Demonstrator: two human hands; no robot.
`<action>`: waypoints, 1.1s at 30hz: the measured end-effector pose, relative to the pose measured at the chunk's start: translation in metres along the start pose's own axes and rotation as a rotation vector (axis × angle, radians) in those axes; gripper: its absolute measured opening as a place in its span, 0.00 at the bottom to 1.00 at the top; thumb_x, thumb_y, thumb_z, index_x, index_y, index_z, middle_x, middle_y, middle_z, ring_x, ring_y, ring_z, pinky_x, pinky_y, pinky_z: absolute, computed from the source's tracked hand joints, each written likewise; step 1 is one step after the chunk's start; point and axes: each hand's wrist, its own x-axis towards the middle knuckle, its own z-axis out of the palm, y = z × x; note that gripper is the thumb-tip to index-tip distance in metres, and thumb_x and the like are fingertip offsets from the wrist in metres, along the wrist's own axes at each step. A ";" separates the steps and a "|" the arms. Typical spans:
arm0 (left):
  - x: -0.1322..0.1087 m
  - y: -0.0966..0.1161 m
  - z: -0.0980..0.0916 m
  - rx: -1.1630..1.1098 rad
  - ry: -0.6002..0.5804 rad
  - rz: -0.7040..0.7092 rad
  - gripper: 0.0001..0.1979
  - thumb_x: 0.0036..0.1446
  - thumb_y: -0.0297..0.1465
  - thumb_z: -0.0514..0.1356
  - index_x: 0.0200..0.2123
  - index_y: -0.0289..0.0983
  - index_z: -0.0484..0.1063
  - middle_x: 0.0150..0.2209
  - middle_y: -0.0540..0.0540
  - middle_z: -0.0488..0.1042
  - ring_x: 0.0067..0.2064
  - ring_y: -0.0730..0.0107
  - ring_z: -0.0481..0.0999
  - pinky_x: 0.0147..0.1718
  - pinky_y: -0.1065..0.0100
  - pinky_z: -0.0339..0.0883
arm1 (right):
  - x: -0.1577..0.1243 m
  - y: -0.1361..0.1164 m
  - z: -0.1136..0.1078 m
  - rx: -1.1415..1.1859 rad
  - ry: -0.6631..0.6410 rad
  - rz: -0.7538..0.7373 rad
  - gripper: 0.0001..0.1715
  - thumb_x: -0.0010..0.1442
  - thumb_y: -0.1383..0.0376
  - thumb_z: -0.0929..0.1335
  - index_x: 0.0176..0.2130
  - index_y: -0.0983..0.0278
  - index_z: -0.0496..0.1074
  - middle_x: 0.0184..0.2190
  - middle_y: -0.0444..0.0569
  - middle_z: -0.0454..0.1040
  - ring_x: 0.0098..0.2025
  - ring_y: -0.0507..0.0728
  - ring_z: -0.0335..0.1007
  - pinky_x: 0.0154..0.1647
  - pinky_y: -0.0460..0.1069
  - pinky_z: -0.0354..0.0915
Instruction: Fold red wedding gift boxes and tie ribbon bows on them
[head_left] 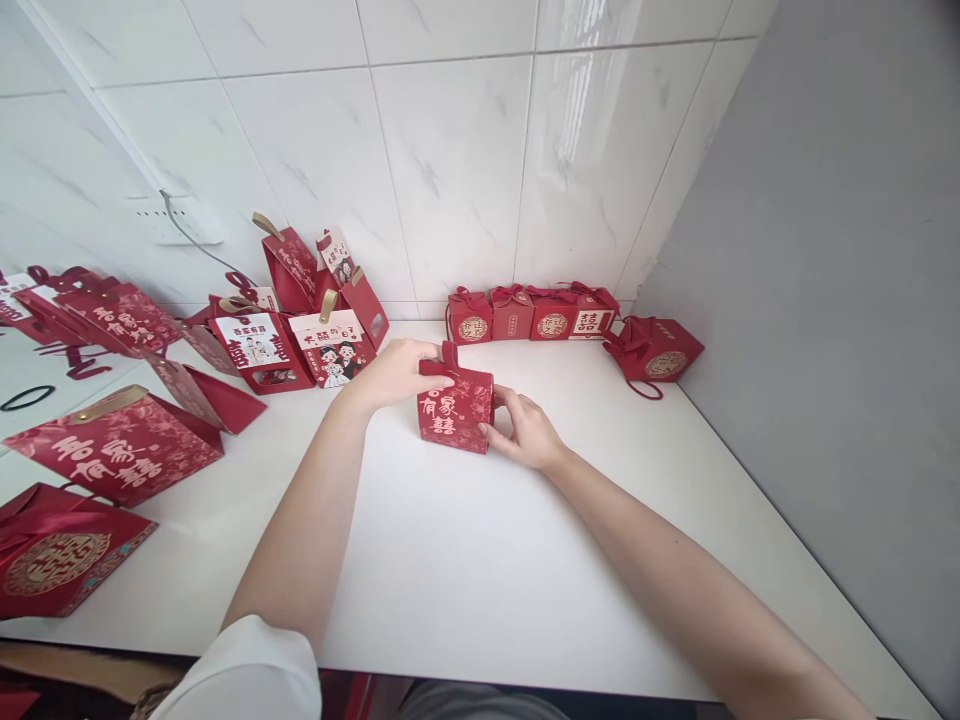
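Observation:
A small red gift box (457,415) with pale characters and a strap handle on top stands upright on the white table (450,560). My left hand (405,372) grips its upper left corner, the thumb lying on the front face near the strap. At the box's right side, my right hand (525,428) pinches the lower edge between thumb and fingers. The back of the box is hidden from me.
Along the tiled wall stands a row of red boxes (551,315) with ribbons. Another red box (654,350) lies tilted by the grey panel (817,300). More boxes (259,350) crowd the left, with a large one (127,445) nearer me. A black ring (27,398) lies far left.

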 end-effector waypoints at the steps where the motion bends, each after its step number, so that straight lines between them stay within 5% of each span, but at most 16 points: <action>1: 0.000 0.000 0.000 0.004 -0.004 0.004 0.14 0.51 0.39 0.61 0.40 0.39 0.78 0.36 0.50 0.79 0.38 0.63 0.76 0.37 0.68 0.68 | 0.000 0.000 0.000 0.001 -0.002 -0.003 0.31 0.61 0.56 0.65 0.59 0.62 0.53 0.46 0.55 0.73 0.46 0.63 0.71 0.48 0.59 0.67; 19: -0.005 0.010 -0.001 0.059 -0.001 0.062 0.13 0.51 0.40 0.60 0.33 0.38 0.79 0.26 0.51 0.77 0.27 0.71 0.71 0.25 0.72 0.61 | 0.001 -0.004 -0.002 0.030 0.005 -0.054 0.30 0.61 0.57 0.65 0.60 0.61 0.54 0.49 0.54 0.73 0.47 0.61 0.72 0.48 0.57 0.68; 24: 0.002 -0.005 0.003 -0.019 0.051 0.008 0.16 0.51 0.44 0.62 0.37 0.39 0.78 0.35 0.48 0.79 0.34 0.66 0.75 0.32 0.70 0.67 | 0.001 -0.002 -0.002 0.075 0.007 0.080 0.29 0.63 0.55 0.64 0.60 0.60 0.53 0.46 0.53 0.74 0.46 0.61 0.72 0.46 0.57 0.69; 29: 0.017 -0.038 0.044 -0.299 0.223 0.008 0.34 0.49 0.42 0.64 0.58 0.39 0.61 0.50 0.42 0.73 0.46 0.65 0.75 0.44 0.67 0.69 | 0.002 0.009 -0.001 0.176 0.120 0.283 0.29 0.65 0.54 0.62 0.61 0.58 0.51 0.50 0.54 0.71 0.47 0.61 0.72 0.49 0.58 0.68; 33: 0.027 -0.063 0.100 -0.462 0.234 -0.086 0.29 0.55 0.46 0.59 0.56 0.39 0.60 0.54 0.41 0.70 0.53 0.62 0.72 0.51 0.62 0.67 | 0.005 0.022 0.004 0.325 0.239 0.379 0.30 0.64 0.52 0.62 0.60 0.59 0.51 0.55 0.57 0.68 0.51 0.60 0.70 0.49 0.57 0.69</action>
